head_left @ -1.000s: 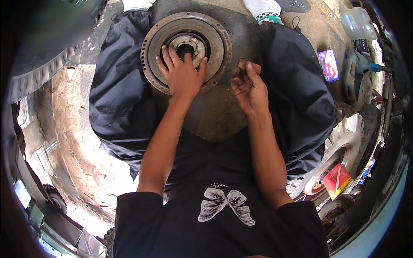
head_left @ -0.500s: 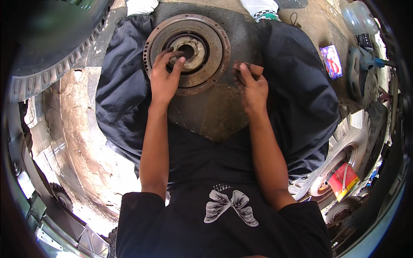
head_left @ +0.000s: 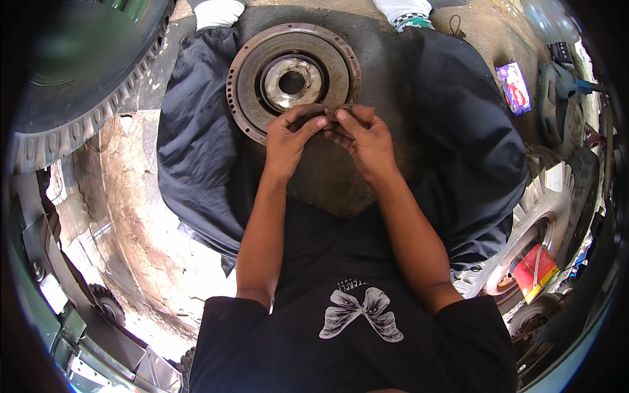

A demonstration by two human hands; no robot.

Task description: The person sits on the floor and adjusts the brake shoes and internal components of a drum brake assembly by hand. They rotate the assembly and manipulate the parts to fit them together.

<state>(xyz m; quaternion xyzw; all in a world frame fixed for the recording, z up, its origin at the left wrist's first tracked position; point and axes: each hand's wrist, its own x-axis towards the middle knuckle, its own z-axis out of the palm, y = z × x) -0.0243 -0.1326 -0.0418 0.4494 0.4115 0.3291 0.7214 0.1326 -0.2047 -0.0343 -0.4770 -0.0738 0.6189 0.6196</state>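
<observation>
A round metal flywheel, rusty at the rim with small holes around it, lies on the dark floor between my legs. Its middle has a pale, smeared ring around a dark round opening. Over the near edge of the flywheel my hands meet, fingertips together. A small brown folded piece, like sandpaper, sits mostly hidden among the fingers. My right hand is closed around it. My left hand pinches at the same piece, its thumb against the index finger.
At upper left stands a large tyre. To the right lie a purple-and-white packet, a blue-handled tool and a clear plastic bottle. A wheel and a red-and-yellow box are at lower right.
My left hand has left the flywheel's middle and come right and nearer to me. My right hand has moved left with the brown piece, and both hands now meet at it.
</observation>
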